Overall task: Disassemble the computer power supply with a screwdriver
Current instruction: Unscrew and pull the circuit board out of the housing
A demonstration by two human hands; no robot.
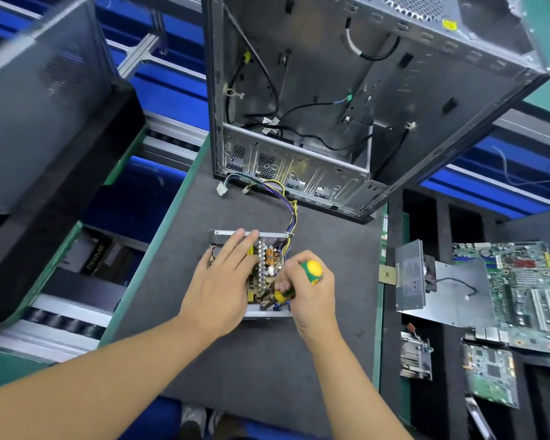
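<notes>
The power supply (269, 258) lies open on the dark mat (235, 360) in the middle, its circuit board and coils showing inside the metal shell. My left hand (226, 281) rests flat over its left half, fingers spread toward the far perforated wall. My right hand (308, 290) is closed around a green and yellow screwdriver (311, 271), which stands nearly upright with its tip down at the near right part of the board; the tip itself is hidden. A bundle of coloured wires (291, 211) runs from the supply's far right corner up to the computer case.
An empty computer case (346, 106) stands open at the back of the mat. A dark case (38, 138) fills the left. On the right lie a motherboard (521, 290), a metal cover plate (410, 277), a smaller circuit board (489, 376) and a heatsink (415, 360).
</notes>
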